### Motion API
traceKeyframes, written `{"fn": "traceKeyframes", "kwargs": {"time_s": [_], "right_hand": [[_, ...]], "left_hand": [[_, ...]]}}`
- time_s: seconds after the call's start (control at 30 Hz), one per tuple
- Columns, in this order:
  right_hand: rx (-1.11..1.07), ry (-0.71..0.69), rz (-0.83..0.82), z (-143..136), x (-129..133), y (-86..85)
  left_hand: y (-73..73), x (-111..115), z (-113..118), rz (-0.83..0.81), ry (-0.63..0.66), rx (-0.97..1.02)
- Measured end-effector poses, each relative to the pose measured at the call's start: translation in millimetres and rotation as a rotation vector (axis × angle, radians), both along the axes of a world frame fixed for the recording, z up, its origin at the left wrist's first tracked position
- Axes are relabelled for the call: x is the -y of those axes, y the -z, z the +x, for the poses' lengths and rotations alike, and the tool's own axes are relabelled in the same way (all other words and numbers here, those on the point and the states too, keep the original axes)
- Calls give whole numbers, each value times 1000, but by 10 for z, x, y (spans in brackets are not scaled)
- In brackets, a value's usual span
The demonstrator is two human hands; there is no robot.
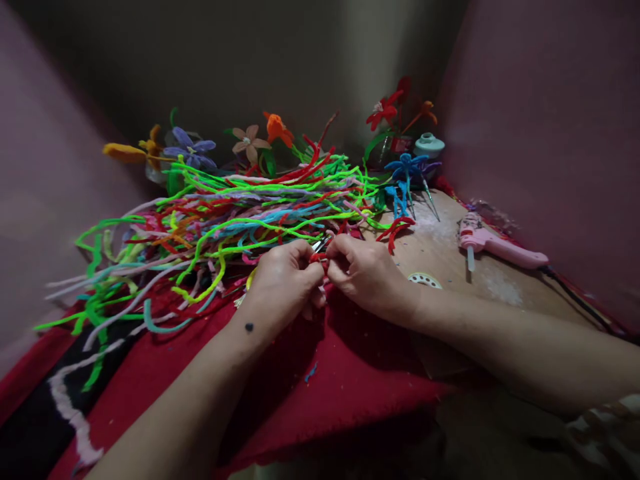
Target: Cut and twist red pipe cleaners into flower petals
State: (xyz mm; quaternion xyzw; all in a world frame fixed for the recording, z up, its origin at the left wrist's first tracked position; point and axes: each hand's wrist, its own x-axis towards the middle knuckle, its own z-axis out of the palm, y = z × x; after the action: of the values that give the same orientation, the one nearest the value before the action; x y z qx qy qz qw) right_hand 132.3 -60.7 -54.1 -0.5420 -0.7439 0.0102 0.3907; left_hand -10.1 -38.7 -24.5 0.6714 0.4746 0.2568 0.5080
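Observation:
My left hand [286,277] and my right hand [365,270] meet over the red cloth [300,380], fingers pinched close together. Between their fingertips is a short red fuzzy piece [318,257], which both hands hold. A small metal tool [321,245] shows just above it at my left fingertips; how it is held is hard to make out. Right behind the hands lies a large pile of coloured pipe cleaners [260,213]. Some bent red pieces [397,231] rest to the right of the pile.
A pink glue gun [500,247] lies on the board [450,220] at the right, its cable running to the lower right. Fuzzy flowers, including a purple one [190,147] and blue one [406,167], stand at the back. A white perforated disc [425,280] is beside my right wrist.

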Motion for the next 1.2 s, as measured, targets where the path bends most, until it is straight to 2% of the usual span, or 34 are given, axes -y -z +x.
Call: {"fn": "traceKeyframes", "kwargs": {"time_s": [0.1,0.23,0.3,0.4,0.6,0.8,0.87,1.0,1.1,1.2], "right_hand": [[-71,-29,-51,16,-28,-23],[-423,-168,-266,29,-68,-64],[-527,-201,-363,33,-76,-79],[-555,-203,-439,38,-66,-95],[-511,-249,-414,31,-23,-90],[-710,-367,-602,35,-28,-105],[-729,-332,-604,36,-26,-133],[-816,-233,-551,36,-18,-192],[-990,-251,-646,33,-33,-206],[-1098,-250,-718,26,-62,-184]], "left_hand": [[-14,1,-5,-20,-11,5],[-83,5,-2,-85,-43,103],[-108,1,-9,-106,-47,148],[-117,-11,-33,-129,-58,212],[-104,-12,-44,-137,-87,232],[-111,-9,-36,-114,-59,273],[-113,-20,-51,-117,-49,283],[-102,-48,-70,-63,-1,199],[-75,-58,-62,-5,48,88],[-59,-64,-64,131,20,-15]]}}
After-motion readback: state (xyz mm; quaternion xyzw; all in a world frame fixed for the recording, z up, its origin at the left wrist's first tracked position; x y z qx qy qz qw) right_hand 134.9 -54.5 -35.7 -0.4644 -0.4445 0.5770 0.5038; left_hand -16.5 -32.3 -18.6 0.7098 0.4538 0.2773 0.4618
